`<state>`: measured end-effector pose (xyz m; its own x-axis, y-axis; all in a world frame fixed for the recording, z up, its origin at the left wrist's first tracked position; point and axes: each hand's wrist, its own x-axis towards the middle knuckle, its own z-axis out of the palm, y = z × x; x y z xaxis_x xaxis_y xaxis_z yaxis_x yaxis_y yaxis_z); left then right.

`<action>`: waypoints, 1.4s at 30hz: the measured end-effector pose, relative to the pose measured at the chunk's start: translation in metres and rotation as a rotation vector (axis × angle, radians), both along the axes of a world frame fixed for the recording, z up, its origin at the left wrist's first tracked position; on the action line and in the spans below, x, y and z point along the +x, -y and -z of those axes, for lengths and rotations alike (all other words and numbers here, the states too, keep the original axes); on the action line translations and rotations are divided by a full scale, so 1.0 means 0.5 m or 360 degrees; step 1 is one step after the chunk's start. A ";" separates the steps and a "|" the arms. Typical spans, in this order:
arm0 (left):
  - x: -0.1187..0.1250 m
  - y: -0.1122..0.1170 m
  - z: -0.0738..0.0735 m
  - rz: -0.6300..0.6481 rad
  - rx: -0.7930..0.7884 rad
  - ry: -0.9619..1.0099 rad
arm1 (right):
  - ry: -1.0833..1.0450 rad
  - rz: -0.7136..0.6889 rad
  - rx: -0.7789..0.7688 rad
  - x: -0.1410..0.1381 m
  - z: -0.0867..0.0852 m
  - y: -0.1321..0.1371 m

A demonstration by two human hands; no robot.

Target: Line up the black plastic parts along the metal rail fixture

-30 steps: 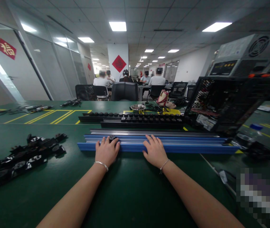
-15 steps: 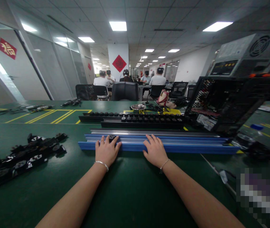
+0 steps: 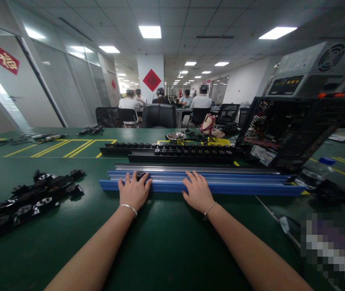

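A long blue rail (image 3: 239, 188) lies across the green table in front of me, with a silver rail (image 3: 190, 167) just behind it. My left hand (image 3: 133, 191) rests on the blue rail near its left end, fingers laid over it and touching a small black part (image 3: 138, 175) that sits on the rail. My right hand (image 3: 197, 192) lies flat on the rail a little to the right, fingers stretched out over it. Neither hand grips anything.
Two black rails (image 3: 178, 152) carrying several black fittings lie behind. A pile of black parts (image 3: 29, 198) is at the left. A steel bowl (image 3: 176, 137) and an open computer case (image 3: 290, 129) stand at the back right. Several people sit at far desks.
My left hand has slid slightly left along the blue rail with the small black part. The right hand has stayed put.
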<state>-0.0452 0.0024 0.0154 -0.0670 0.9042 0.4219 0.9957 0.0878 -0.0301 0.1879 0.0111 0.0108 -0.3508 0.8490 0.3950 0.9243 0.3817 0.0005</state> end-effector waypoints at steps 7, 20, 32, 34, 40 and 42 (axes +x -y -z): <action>-0.008 -0.002 -0.001 -0.0055 0.0010 0.0005 | -0.0002 -0.0002 -0.0008 0.000 -0.003 0.001; -0.025 -0.009 -0.001 -0.0166 0.0014 0.0014 | 0.0010 -0.0005 0.0021 0.001 0.002 -0.003; -0.040 -0.011 -0.009 -0.0202 -0.0029 0.0088 | -0.0007 -0.0005 0.0018 0.000 0.003 -0.003; -0.044 -0.012 -0.010 -0.0223 -0.0043 0.0102 | -0.0011 -0.0007 0.0009 0.000 0.002 -0.003; -0.050 -0.013 -0.007 -0.0219 0.0007 0.0084 | -0.0012 -0.0006 -0.0006 0.000 0.000 -0.003; -0.052 -0.014 -0.005 -0.0216 0.0014 0.0092 | -0.0012 -0.0009 -0.0005 0.000 0.001 -0.003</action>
<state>-0.0711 0.0091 0.0177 -0.2131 0.8814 0.4216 0.9746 0.2220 0.0285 0.1880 0.0123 0.0105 -0.3525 0.8482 0.3953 0.9222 0.3867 -0.0075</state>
